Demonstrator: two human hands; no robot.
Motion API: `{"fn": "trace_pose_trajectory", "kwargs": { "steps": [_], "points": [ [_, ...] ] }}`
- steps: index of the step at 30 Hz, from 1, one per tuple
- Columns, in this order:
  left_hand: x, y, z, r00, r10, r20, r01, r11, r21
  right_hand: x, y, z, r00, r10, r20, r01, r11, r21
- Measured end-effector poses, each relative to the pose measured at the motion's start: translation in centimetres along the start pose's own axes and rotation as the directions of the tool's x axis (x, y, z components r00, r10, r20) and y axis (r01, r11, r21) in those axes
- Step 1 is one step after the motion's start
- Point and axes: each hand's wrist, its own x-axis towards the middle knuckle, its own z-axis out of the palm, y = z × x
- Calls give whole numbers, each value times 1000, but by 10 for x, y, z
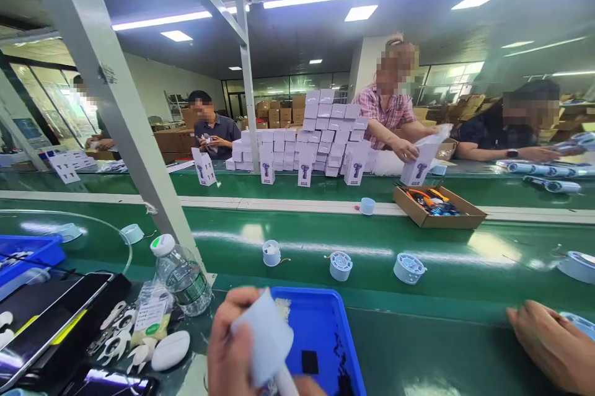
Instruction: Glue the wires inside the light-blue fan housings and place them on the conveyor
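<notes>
At the bottom centre of the frame the left hand (232, 346) is wrapped around a pale blue-white plastic part (268, 337), fingers closed on its lower stem while the broader top sticks up, just in front of the blue tray (339, 340). The part looks light, rigid and smooth, a thin moulded shell likely to slip or scuff if pinched hard, so holding the narrow stem seems the sound choice. At the lower right the right hand (553, 343) lies flat on the green conveyor belt (418, 297), holding nothing, near a round white fan piece (579, 323) at the frame edge.
</notes>
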Motion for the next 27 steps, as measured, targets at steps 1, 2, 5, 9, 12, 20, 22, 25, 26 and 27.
{"fn": "trace_pose_trajectory", "kwargs": {
  "steps": [1, 2, 5, 9, 12, 20, 22, 25, 26, 27],
  "points": [
    [7, -6, -3, 996, -28, 86, 23, 998, 65, 1, -7, -3, 999, 20, 26, -19, 999, -26],
    [16, -12, -7, 982, -54, 182, 23, 986, 167, 3, -18, -6, 1000, 28, 6, -28, 999, -20],
    [57, -29, -22, 911, -156, 382, -124, 780, 613, 18, -71, -8, 992, 6, 126, 2, 998, -62],
    [125, -47, -29, 909, -163, 383, -261, 494, 830, 49, -152, 26, 994, 10, 107, -14, 999, 38],
    [162, -64, -19, 890, -229, 395, -337, 255, 907, 65, -191, 64, 988, 58, -141, -20, 966, 259],
    [156, -125, 31, 843, -283, 457, -461, 58, 886, 77, -217, 120, 858, 323, -400, 1, 777, 630],
    [150, -133, 39, 837, -239, 492, -483, 98, 870, 82, -219, 130, 855, 359, -374, 14, 705, 709],
    [149, -130, 50, 854, -157, 496, -466, 194, 863, 89, -224, 141, 867, 370, -333, 61, 586, 808],
    [151, -125, 54, 867, -126, 483, -446, 236, 863, 91, -225, 143, 876, 363, -316, 65, 562, 824],
    [153, -118, 57, 882, -94, 462, -422, 284, 861, 91, -226, 145, 886, 357, -296, 63, 540, 839]
  ]
}}
